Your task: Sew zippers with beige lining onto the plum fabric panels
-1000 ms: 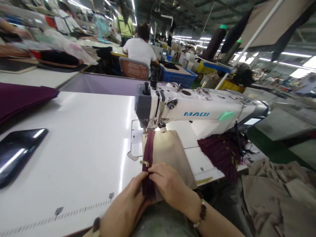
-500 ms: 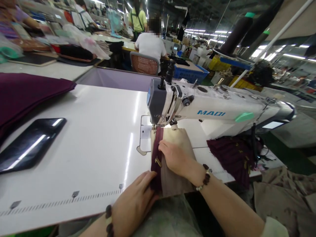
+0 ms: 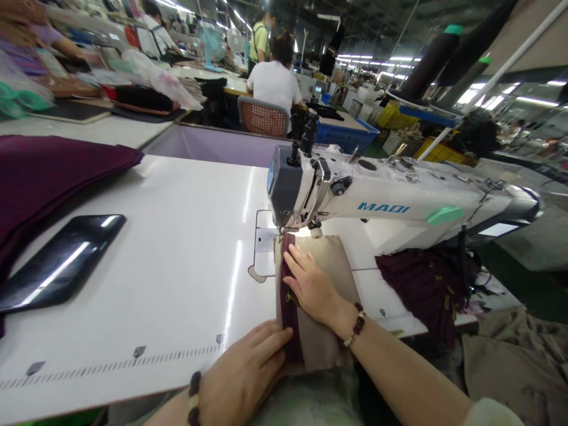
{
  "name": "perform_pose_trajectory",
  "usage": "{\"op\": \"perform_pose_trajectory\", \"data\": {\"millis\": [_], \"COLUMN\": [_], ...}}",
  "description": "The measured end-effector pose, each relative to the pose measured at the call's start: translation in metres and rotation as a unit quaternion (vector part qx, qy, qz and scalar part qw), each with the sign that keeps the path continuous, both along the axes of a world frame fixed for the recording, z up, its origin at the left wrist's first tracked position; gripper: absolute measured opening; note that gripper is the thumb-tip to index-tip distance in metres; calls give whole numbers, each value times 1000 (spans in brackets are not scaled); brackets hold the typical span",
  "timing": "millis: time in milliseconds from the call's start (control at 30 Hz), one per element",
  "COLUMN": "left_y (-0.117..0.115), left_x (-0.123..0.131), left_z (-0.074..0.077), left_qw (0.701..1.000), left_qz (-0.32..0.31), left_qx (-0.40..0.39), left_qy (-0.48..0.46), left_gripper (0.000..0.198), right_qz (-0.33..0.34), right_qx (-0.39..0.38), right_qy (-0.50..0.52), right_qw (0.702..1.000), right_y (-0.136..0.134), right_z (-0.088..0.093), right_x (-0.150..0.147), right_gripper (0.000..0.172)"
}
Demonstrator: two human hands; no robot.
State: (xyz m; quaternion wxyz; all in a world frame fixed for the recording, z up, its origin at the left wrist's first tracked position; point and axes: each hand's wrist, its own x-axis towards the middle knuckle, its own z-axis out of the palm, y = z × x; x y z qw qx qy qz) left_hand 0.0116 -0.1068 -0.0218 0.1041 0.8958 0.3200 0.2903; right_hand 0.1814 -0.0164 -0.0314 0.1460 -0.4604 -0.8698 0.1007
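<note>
A beige fabric panel [image 3: 326,331] with a maroon zipper strip [image 3: 290,319] along its left side lies under the needle area of a sewing machine [image 3: 381,186]. A brass-coloured zipper pull [image 3: 290,296] shows on the strip. My right hand [image 3: 310,284] rests flat on the panel and strip just before the presser foot, fingers spread. Nearer the table's front edge, my left hand [image 3: 257,367] has its fingertips over the strip's near end; its thumb seems tucked below, partly hidden.
Maroon fabric [image 3: 57,171] and a glossy black plate [image 3: 66,260] lie at left. Maroon zipper pieces [image 3: 417,284] sit right, beneath the machine arm. Brown-grey cloth [image 3: 515,367] hangs at lower right. A person in white [image 3: 275,86] sits ahead, beside a blue crate [image 3: 346,133].
My right hand has gone from bunched fingers to lying flat and spread. The panel sits slightly lower in view, its far right corner now flatter. The left hand's fingers reach further onto the strip.
</note>
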Motion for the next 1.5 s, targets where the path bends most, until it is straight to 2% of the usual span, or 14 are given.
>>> {"op": "perform_pose_trajectory", "data": {"millis": [100,200,300,433,500,600,733,800,900,1000,1133,1300,1500], "left_y": [0,-1,-3,-4,-4,-4,-1,7,36,74,109,114,121], "left_x": [0,0,1,2,4,5,0,-5,-13,-16,-14,-12,-8], "left_z": [13,20,17,8,6,10,24,30,32,26,11,-2,-3], "left_qw": [998,995,992,992,992,991,992,993,996,994,986,979,973], "left_qz": [-56,-79,-93,-103,-97,-95,-105,-88,-27,22,31,32,45], "left_qx": [-33,-66,-86,-65,-79,-96,-69,-74,-61,-11,19,23,26], "left_qy": [-13,-15,-12,-25,-13,3,1,13,54,102,165,198,226], "left_gripper": [33,34,34,38,36,34,30,27,25,21,20,25,32], "right_qz": [11,8,9,12,7,2,-2,-3,-5,-6,1,1,-8], "right_qx": [3,10,10,6,-1,-10,-11,-11,-10,-15,-27,-40,-44], "right_qy": [-13,-16,-14,-10,-11,-13,-14,-19,-28,-38,-58,-56,-57], "right_qw": [1000,1000,1000,1000,1000,1000,1000,1000,1000,999,998,998,997], "right_y": [-12,-18,-19,-18,-18,-18,-17,-16,-15,-15,-16,-14,-4], "right_z": [-1,-1,0,1,2,5,8,8,7,7,7,8,9], "right_x": [5,7,7,6,5,4,3,3,3,2,2,2,4], "right_gripper": [45,45,45,45,46,45,44,44,44,44,48,51,49]}}
